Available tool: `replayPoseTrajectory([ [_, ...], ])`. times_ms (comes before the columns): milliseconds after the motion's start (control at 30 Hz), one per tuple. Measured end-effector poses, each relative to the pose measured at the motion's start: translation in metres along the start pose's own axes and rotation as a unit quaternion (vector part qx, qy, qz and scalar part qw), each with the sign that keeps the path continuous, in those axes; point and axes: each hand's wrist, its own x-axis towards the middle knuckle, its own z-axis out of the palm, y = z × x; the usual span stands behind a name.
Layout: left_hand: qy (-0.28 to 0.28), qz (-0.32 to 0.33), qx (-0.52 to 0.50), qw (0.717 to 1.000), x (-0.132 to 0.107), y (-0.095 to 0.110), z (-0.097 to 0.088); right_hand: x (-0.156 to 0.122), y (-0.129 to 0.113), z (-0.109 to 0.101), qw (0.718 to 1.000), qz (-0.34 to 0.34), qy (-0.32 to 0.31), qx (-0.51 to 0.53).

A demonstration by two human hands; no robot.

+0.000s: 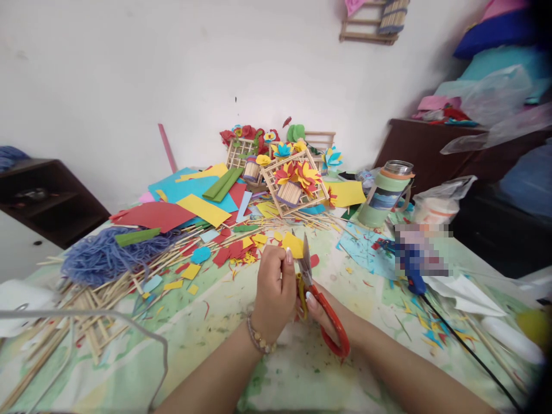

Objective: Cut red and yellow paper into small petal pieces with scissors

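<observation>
Between the thumb and curled fingers of my left hand (276, 282) is a small yellow piece of paper (295, 244), its free part standing above the thumb. My right hand (321, 316) grips scissors (330, 325) with red and yellow handles. The blades point up and away, just right of the yellow paper; whether they touch it I cannot tell. Beyond the hands lie small red and yellow paper scraps (235, 251). A bracelet circles my left wrist, and my hands partly hide the scissors' yellow handle.
Stick frames with paper flowers (295, 178) stand at the back, near coloured sheets (159, 218). Blue yarn (116, 256) and thin sticks lie left, beside a grey cable (129, 319). A green bottle (382, 195) and a blue glue gun (411, 270) with a black cord are right.
</observation>
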Motion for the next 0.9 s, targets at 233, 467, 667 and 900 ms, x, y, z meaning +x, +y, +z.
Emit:
replayPoseTrajectory([
  [233, -0.003, -0.008, -0.005, 1.0, 0.003, -0.002, -0.001, -0.002, 0.008, -0.002, 0.999, 0.01, -0.01, 0.028],
  [467, -0.008, -0.013, -0.004, 1.0, 0.005, -0.004, -0.001, -0.002, 0.012, -0.003, 0.999, 0.015, -0.009, 0.034],
  [667, -0.018, -0.022, -0.001, 1.0, 0.009, -0.006, -0.004, -0.001, 0.012, -0.006, 0.999, 0.03, -0.012, 0.034],
  [900, -0.029, -0.026, -0.002, 0.999, 0.012, -0.008, -0.006, 0.0, 0.012, -0.01, 0.997, 0.049, -0.017, 0.058],
])
